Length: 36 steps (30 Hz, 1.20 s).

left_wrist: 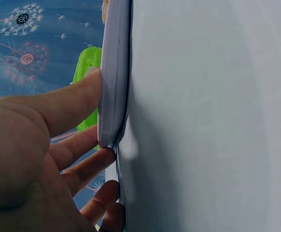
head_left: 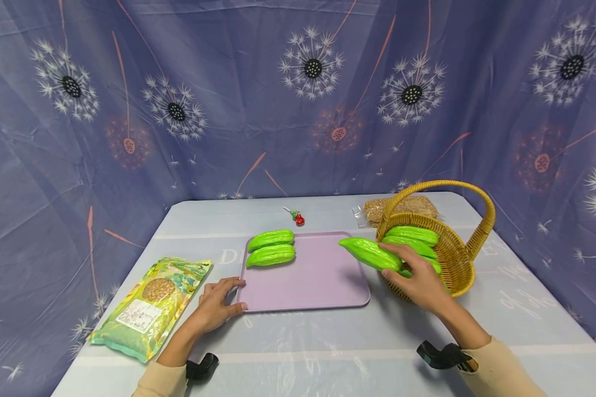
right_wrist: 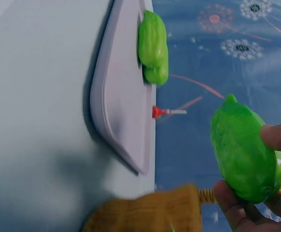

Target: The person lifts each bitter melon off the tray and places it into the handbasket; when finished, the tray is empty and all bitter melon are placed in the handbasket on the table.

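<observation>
Right hand [head_left: 419,281]: fingers curled round one green gourd [head_left: 370,253], thumb on one side and fingertips on the other as the right wrist view shows. The gourd is held off the surface, tilted, its pointed end toward the tray [head_left: 323,295] and its thick end at the rim of the basket [head_left: 457,259]. It sits between tray and basket, partly over the basket edge.

Left hand [head_left: 218,303]: fingers straight to relaxed, resting against the tray's near left corner. Left wrist view: the thumb [left_wrist: 80,99] lies along the tray rim [left_wrist: 112,72], other fingers below the edge, touching it. Nothing gripped.

Tray: lilac, flat on the worktop [head_left: 328,347], centre. Two gourds [head_left: 271,248] lie side by side, touching, at its far left corner.

Basket: yellow wicker with hoop handle, just right of the tray, tipped toward the person. More green gourds [head_left: 412,236] inside; exact count cannot be told.

Other items: printed pouch [head_left: 151,306] near left, well apart from the tray; red sweet [head_left: 299,219] beyond the tray's far edge; clear bag of grain [head_left: 407,207] behind the basket. Dandelion-print cloth [head_left: 298,94] as backdrop.
</observation>
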Each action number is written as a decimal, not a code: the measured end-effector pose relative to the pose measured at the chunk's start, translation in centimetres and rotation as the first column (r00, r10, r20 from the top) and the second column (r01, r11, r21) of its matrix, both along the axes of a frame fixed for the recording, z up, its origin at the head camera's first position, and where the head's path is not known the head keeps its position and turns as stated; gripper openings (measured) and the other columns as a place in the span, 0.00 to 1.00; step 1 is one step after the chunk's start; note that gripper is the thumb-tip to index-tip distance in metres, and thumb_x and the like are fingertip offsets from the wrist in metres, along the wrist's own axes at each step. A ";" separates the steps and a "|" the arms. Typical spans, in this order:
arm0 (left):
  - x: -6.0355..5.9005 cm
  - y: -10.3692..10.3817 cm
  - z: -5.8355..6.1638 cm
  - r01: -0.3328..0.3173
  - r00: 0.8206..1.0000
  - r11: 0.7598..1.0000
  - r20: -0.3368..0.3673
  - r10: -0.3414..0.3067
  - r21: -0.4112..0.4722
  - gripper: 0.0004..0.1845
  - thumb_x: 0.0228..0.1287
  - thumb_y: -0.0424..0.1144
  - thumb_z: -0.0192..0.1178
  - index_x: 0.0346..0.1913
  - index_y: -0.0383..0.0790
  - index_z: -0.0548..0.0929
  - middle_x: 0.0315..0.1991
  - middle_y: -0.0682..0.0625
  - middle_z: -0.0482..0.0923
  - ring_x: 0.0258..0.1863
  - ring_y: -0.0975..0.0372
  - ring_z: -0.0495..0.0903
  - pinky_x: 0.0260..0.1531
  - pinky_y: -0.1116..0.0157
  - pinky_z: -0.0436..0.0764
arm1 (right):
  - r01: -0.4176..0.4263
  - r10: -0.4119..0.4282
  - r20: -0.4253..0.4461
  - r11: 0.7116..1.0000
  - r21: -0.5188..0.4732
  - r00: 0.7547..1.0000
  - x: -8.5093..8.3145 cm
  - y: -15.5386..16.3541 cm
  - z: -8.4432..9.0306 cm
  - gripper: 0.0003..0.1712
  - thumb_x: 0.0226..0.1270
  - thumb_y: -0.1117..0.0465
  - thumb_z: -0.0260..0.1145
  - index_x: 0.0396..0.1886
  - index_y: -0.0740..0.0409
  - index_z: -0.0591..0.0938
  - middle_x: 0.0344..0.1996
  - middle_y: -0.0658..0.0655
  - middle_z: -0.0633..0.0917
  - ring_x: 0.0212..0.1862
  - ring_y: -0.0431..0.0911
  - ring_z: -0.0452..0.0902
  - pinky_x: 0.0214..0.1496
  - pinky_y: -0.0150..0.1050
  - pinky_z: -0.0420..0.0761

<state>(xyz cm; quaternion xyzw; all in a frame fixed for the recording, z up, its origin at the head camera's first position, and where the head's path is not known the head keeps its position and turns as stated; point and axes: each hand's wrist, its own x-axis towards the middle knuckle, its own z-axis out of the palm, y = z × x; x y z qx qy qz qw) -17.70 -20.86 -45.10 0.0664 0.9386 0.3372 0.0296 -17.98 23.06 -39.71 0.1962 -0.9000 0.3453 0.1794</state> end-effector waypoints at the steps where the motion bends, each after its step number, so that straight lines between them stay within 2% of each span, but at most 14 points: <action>1: 0.0 0.0 0.0 0.000 1.000 1.000 -0.001 0.000 0.000 0.27 0.53 0.44 0.68 0.57 0.44 0.76 0.66 0.44 0.68 0.59 0.48 0.60 0.52 0.49 0.56 | 0.006 -0.006 -0.003 1.000 -0.002 1.000 0.1 0.4 0.0 0.31 0.57 0.62 0.70 0.62 0.49 0.74 0.55 0.55 0.79 0.49 0.29 0.67 0.42 0.25 0.73; 6: 0.1 0.0 0.0 0.001 1.000 1.000 0.001 -0.001 0.003 0.27 0.52 0.45 0.68 0.57 0.45 0.76 0.66 0.44 0.68 0.59 0.48 0.60 0.52 0.49 0.56 | 0.077 -0.076 -0.046 0.997 0.021 0.996 0.9 2.3 0.3 0.31 0.55 0.63 0.71 0.61 0.50 0.75 0.52 0.57 0.79 0.46 0.24 0.66 0.39 0.21 0.72; 12: 0.0 0.0 -0.2 0.004 1.000 1.000 -0.003 -0.004 0.010 0.27 0.53 0.44 0.68 0.58 0.44 0.76 0.66 0.44 0.67 0.58 0.49 0.60 0.52 0.49 0.56 | 0.172 -0.167 -0.110 0.984 0.042 0.980 1.7 4.4 0.2 0.32 0.53 0.64 0.72 0.60 0.53 0.75 0.51 0.59 0.79 0.45 0.19 0.62 0.39 0.18 0.68; 19: -0.1 -0.1 -0.1 -0.001 1.000 1.000 0.012 0.001 0.015 0.28 0.53 0.43 0.67 0.59 0.44 0.75 0.67 0.44 0.66 0.60 0.48 0.59 0.54 0.48 0.55 | 0.225 -0.220 -0.117 0.974 0.027 0.968 2.6 6.2 -0.2 0.32 0.54 0.64 0.72 0.60 0.56 0.74 0.45 0.57 0.78 0.37 0.25 0.61 0.35 0.23 0.63; 24: 0.0 0.0 0.1 -0.002 1.000 1.000 0.020 0.002 0.015 0.28 0.53 0.44 0.67 0.59 0.44 0.76 0.67 0.44 0.67 0.60 0.48 0.59 0.54 0.48 0.55 | 0.283 -0.275 -0.142 0.958 0.039 0.951 2.7 7.5 -0.7 0.33 0.53 0.63 0.73 0.60 0.57 0.74 0.46 0.61 0.78 0.38 0.24 0.59 0.34 0.25 0.61; 26: 0.1 0.0 0.1 0.000 1.000 1.000 0.018 0.000 0.015 0.28 0.53 0.44 0.68 0.58 0.44 0.76 0.67 0.44 0.67 0.60 0.48 0.59 0.54 0.48 0.56 | 0.305 -0.296 -0.140 0.951 0.043 0.945 2.7 7.9 -1.0 0.33 0.53 0.62 0.73 0.60 0.58 0.74 0.47 0.64 0.77 0.42 0.31 0.66 0.37 0.30 0.64; 28: 0.2 -0.1 0.1 0.002 1.000 1.000 0.011 -0.002 0.017 0.28 0.53 0.44 0.68 0.58 0.44 0.76 0.66 0.44 0.67 0.60 0.48 0.60 0.54 0.48 0.56 | 0.323 -0.315 -0.132 0.945 0.043 0.940 2.6 8.3 -1.3 0.33 0.54 0.62 0.72 0.61 0.59 0.74 0.48 0.67 0.76 0.46 0.42 0.70 0.40 0.39 0.68; 31: 0.1 -0.1 0.0 0.004 1.000 1.000 0.001 -0.004 0.023 0.27 0.53 0.44 0.68 0.58 0.44 0.76 0.66 0.44 0.68 0.59 0.48 0.60 0.54 0.47 0.56 | 0.345 -0.338 -0.123 0.938 0.039 0.933 2.4 8.7 -1.7 0.33 0.55 0.61 0.72 0.61 0.61 0.73 0.50 0.71 0.75 0.49 0.63 0.69 0.42 0.55 0.65; 32: 0.1 0.0 0.0 0.004 1.000 1.000 -0.003 -0.004 0.023 0.27 0.53 0.44 0.68 0.58 0.44 0.76 0.66 0.44 0.68 0.59 0.48 0.60 0.54 0.48 0.56 | 0.354 -0.347 -0.124 0.934 0.040 0.930 2.3 8.8 -1.8 0.32 0.55 0.61 0.72 0.60 0.62 0.73 0.50 0.72 0.75 0.50 0.64 0.68 0.42 0.59 0.64; 36: 0.1 0.0 0.0 0.004 1.000 1.000 -0.006 -0.004 0.020 0.27 0.53 0.43 0.68 0.58 0.44 0.76 0.66 0.44 0.68 0.59 0.48 0.60 0.54 0.48 0.56 | 0.399 -0.389 -0.136 0.915 0.056 0.911 2.1 9.2 -2.2 0.32 0.54 0.60 0.72 0.59 0.64 0.74 0.48 0.72 0.75 0.47 0.63 0.68 0.39 0.55 0.63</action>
